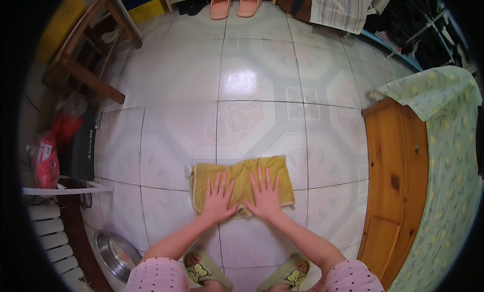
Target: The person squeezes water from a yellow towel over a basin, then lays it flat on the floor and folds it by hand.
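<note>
A folded yellow cloth (242, 167) with a pale hemmed edge lies spread on the tiled floor (257, 129) in front of my feet. My left hand (219, 199) rests flat on its left half, fingers apart. On the right half, my right hand (266, 195) presses down the same way, palm down and fingers spread. The two thumbs point toward each other near the cloth's lower edge. Neither hand grips the cloth; both lie on top of it. Slight creases run across the cloth between the hands.
Green slippers (206, 271) are on my feet. A steel basin (116, 254) stands at lower left, near a white radiator (56, 243). A wooden chair (90, 61) is at upper left, pink clogs (220, 7) at the far end. A wooden cabinet (393, 182) borders the right.
</note>
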A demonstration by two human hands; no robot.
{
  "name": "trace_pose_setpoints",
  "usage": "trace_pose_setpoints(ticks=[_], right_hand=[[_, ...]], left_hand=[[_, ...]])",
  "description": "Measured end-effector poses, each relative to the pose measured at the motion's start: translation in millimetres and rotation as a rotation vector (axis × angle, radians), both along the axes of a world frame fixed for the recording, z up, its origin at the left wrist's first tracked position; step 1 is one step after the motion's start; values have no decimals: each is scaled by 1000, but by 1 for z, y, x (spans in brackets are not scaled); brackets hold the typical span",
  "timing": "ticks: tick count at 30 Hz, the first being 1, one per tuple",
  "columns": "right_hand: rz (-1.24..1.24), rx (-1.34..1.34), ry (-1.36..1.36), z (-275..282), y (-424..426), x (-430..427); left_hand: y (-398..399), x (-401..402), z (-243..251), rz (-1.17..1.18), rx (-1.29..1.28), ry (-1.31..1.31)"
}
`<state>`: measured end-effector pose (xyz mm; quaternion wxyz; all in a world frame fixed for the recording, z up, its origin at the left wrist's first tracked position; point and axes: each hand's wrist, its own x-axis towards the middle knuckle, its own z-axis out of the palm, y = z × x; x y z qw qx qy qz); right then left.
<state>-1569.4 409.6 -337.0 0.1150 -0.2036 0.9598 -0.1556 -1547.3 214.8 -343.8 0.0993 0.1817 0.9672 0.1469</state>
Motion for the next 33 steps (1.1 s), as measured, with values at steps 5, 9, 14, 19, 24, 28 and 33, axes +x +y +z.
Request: trace_pose_setpoints(ticks=[5,9,14,19,24,28,33], right_hand=[[-1,10,-48,-4,-7,47],[13,48,-54,0,-6,37],[-53,5,37,-7,-12,-20],[-74,15,174,-17,-16,-109],[-114,82,318,-33,-18,-209],[-122,121,393,-43,-16,-282],[-126,141,398,-46,-15,-312]], left_hand=[[-4,36,0,-30,-22,-12],[0,20,3,-21,-1,-46],[-1,-45,4,-69,37,21],[2,-133,-7,-54,34,122],[4,-236,-18,-82,30,254],[5,-305,-26,-97,47,307],[12,-327,-33,-21,19,370]])
